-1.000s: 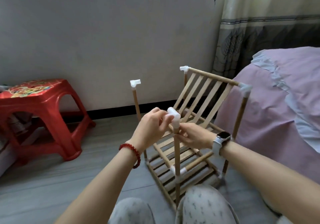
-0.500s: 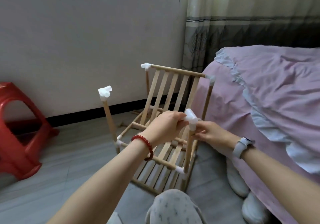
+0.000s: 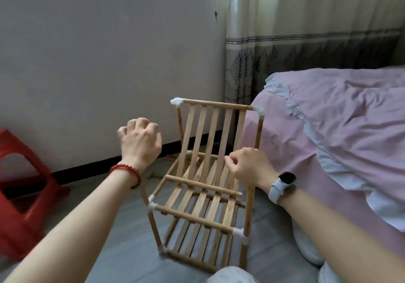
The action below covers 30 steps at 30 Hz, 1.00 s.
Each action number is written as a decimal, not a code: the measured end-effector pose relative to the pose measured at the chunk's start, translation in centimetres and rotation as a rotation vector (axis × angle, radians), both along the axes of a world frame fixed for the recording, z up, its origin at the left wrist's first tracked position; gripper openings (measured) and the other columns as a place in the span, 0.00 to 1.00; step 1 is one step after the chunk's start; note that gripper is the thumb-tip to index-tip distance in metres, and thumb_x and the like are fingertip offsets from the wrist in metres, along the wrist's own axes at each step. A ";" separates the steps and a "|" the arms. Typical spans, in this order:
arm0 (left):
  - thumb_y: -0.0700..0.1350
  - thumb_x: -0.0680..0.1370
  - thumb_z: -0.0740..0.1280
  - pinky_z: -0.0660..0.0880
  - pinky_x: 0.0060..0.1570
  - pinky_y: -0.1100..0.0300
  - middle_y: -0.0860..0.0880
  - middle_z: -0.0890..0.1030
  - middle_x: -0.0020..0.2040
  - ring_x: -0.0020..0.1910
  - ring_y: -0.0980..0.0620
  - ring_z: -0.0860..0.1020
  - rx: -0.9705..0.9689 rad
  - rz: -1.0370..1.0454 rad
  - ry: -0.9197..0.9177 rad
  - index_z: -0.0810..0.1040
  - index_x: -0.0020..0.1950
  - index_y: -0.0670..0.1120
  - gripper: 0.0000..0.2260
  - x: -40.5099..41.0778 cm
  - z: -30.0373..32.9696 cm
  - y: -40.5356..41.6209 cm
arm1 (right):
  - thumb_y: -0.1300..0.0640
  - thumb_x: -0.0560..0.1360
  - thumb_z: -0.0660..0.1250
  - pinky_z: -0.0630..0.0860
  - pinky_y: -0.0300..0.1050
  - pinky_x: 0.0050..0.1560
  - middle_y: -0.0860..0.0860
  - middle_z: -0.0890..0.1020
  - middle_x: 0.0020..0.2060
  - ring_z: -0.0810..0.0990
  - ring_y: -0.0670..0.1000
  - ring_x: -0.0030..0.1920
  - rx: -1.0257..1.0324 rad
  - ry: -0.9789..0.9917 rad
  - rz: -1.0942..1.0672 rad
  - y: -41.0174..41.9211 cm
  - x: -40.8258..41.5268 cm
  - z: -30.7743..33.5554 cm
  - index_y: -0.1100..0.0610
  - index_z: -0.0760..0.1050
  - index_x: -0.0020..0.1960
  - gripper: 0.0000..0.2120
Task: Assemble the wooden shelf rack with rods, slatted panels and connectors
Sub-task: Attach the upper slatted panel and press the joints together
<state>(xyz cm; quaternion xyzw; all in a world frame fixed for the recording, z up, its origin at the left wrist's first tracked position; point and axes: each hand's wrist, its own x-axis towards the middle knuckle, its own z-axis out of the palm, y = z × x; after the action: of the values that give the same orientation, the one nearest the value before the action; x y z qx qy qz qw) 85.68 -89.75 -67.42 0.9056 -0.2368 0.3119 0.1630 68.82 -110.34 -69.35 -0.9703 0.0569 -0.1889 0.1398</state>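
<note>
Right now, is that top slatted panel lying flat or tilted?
Tilted: the top slatted panel slopes from the far top rod down toward the near side.

Bare forearms — red bead bracelet (image 3: 128, 174) left, white-strapped smartwatch (image 3: 282, 184) right.

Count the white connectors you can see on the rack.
5: top back left, top back right, middle front left, front right, bottom front left. The hands may hide others.
</note>
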 end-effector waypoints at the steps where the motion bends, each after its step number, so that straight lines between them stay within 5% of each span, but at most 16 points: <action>1: 0.51 0.78 0.62 0.59 0.63 0.48 0.47 0.73 0.63 0.67 0.45 0.64 0.037 0.041 0.065 0.77 0.60 0.48 0.14 1.6 0.1 0.9 | 0.52 0.78 0.56 0.76 0.49 0.39 0.46 0.71 0.26 0.73 0.49 0.32 0.001 -0.015 -0.038 0.0 0.2 -0.2 0.52 0.70 0.29 0.19; 6: 0.50 0.79 0.60 0.67 0.62 0.52 0.49 0.69 0.67 0.62 0.43 0.68 0.135 -0.042 0.412 0.80 0.55 0.47 0.13 5.5 -1.2 3.2 | 0.54 0.78 0.55 0.74 0.46 0.35 0.47 0.70 0.24 0.73 0.50 0.30 0.008 -0.048 -0.138 -0.4 0.6 -0.5 0.54 0.69 0.28 0.20; 13: 0.45 0.79 0.59 0.73 0.44 0.51 0.47 0.73 0.59 0.51 0.42 0.71 0.109 0.083 0.195 0.81 0.48 0.42 0.12 1.3 -2.4 3.5 | 0.53 0.80 0.53 0.67 0.43 0.35 0.47 0.68 0.28 0.72 0.50 0.33 -0.112 -0.069 -0.240 -3.1 1.8 -0.8 0.49 0.61 0.30 0.19; 18: 0.46 0.77 0.63 0.66 0.33 0.56 0.45 0.75 0.49 0.45 0.43 0.74 0.047 0.137 0.094 0.81 0.39 0.39 0.14 -3.0 -3.0 3.8 | 0.60 0.76 0.58 0.70 0.46 0.46 0.55 0.80 0.46 0.76 0.56 0.48 -0.063 -0.085 -0.286 -5.2 2.8 -0.7 0.58 0.77 0.47 0.09; 20: 0.46 0.76 0.63 0.65 0.34 0.56 0.44 0.75 0.47 0.44 0.42 0.74 0.024 0.186 0.094 0.81 0.38 0.39 0.13 -3.4 -3.0 5.0 | 0.64 0.75 0.57 0.72 0.46 0.48 0.54 0.81 0.50 0.76 0.55 0.51 -0.023 -0.103 -0.255 -4.3 3.9 -0.7 0.57 0.78 0.53 0.13; 30: 0.40 0.73 0.68 0.71 0.41 0.47 0.40 0.78 0.43 0.40 0.36 0.76 -0.067 0.426 0.048 0.83 0.41 0.39 0.06 -4.2 -3.0 14.1 | 0.62 0.75 0.57 0.69 0.45 0.48 0.51 0.82 0.48 0.74 0.53 0.52 0.029 -0.132 -0.035 4.3 8.7 -1.4 0.55 0.80 0.48 0.13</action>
<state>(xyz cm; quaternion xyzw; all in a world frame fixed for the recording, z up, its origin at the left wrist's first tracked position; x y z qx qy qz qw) 81.51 -75.61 -70.44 0.9364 -0.0254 0.3253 0.1292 77.50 -106.04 -70.76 -0.9525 0.0673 -0.2539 0.1539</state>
